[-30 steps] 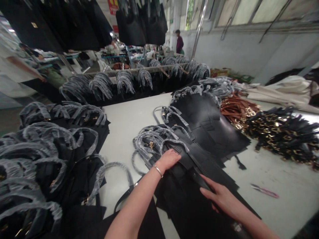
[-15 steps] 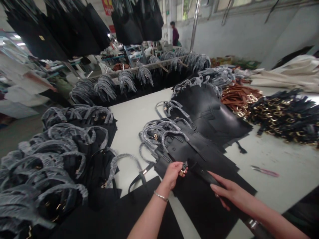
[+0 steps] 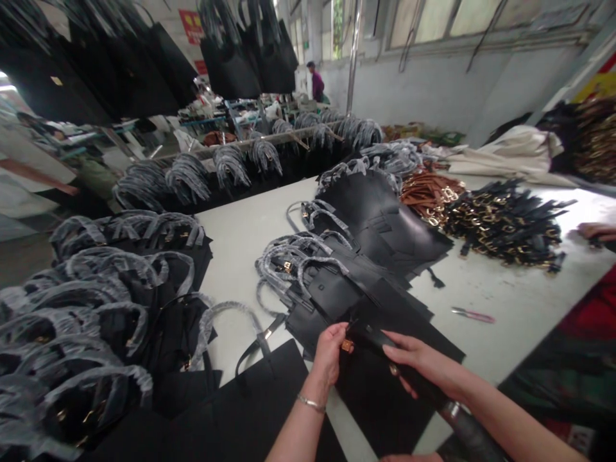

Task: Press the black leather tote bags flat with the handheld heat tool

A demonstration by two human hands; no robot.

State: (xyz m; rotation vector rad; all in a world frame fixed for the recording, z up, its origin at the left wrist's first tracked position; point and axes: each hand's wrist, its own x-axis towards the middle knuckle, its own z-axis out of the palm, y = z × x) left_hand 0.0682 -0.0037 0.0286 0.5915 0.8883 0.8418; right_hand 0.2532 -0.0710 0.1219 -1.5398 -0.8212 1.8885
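My left hand (image 3: 329, 354) is closed in a pinch on the end of a black strap (image 3: 373, 333) with a gold buckle (image 3: 347, 345). My right hand (image 3: 418, 362) is closed around the same strap a little further along it. Both hands hover over a pile of black leather bags (image 3: 346, 292) whose handles are wrapped in grey foam (image 3: 289, 260). A bracelet sits on my left wrist.
Stacks of black bags with wrapped handles (image 3: 96, 301) fill the left side of the white table (image 3: 240, 237). Pink snips (image 3: 473, 315) lie at right. Brown straps (image 3: 428, 192) and black gold-buckled straps (image 3: 505, 221) are heaped behind. Another person's hand (image 3: 594, 230) rests at far right.
My left hand came off the bag pile, drew back toward me and picked up the strap's buckle end. My right hand closed on the strap. The view swung right.
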